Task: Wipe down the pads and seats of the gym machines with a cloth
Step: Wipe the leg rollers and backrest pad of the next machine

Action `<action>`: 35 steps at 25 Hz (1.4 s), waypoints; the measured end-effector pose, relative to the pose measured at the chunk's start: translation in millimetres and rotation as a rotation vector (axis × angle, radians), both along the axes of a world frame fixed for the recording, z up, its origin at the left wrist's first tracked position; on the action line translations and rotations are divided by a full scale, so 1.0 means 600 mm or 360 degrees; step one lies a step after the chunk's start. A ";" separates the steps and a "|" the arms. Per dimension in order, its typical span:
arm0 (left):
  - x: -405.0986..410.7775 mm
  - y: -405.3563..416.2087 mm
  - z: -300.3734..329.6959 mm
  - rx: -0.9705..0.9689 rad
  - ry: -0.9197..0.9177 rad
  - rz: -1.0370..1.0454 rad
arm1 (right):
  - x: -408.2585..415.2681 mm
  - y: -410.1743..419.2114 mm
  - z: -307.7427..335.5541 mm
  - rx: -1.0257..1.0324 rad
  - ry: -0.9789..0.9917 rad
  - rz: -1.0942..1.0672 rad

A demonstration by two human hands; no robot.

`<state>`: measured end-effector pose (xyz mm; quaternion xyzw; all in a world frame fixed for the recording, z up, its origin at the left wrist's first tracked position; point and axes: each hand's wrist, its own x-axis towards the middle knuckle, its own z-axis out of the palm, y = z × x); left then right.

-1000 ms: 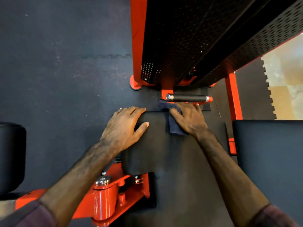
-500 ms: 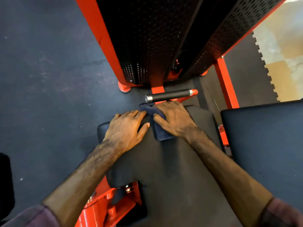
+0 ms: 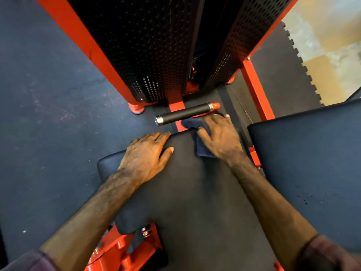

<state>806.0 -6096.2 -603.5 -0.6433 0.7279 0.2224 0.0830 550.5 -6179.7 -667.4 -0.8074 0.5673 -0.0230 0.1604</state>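
A black padded seat (image 3: 181, 192) of an orange-framed gym machine fills the middle of the view. My right hand (image 3: 220, 137) presses a dark blue cloth (image 3: 199, 133) flat against the seat's far edge, fingers spread over it and reaching past the rim. Flat on the seat's far left corner lies my left hand (image 3: 146, 155), fingers straight and holding nothing. Most of the cloth is hidden under my right hand.
A black handle bar (image 3: 185, 113) with silver end caps lies just beyond the seat edge. Behind it stands the perforated black weight-stack housing (image 3: 156, 45) on orange posts. Another black pad (image 3: 312, 163) sits at the right. Dark rubber flooring (image 3: 48, 114) surrounds the machine.
My right hand has slid the cloth to the right along the seat's far edge, away from my left hand. The left hand stays flat on the seat. The camera has shifted slightly.
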 end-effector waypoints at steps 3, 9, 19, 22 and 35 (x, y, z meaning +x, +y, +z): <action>0.002 -0.003 0.000 0.0005 -0.0021 -0.0013 | -0.020 -0.007 -0.004 0.0152 0.0163 -0.0385; -0.007 -0.002 -0.007 -0.0008 -0.0077 0.0006 | -0.068 0.048 -0.001 0.0235 -0.0228 -0.0796; -0.011 -0.003 -0.005 -0.0020 -0.0103 -0.0006 | -0.055 0.074 -0.010 0.0337 -0.0004 -0.1035; -0.017 -0.004 -0.001 0.0002 -0.0058 0.0013 | -0.097 0.176 -0.004 0.0200 0.0066 -0.1024; -0.077 0.018 -0.005 -0.0285 -0.0004 -0.0351 | -0.159 0.336 0.005 0.0170 0.0246 -0.1138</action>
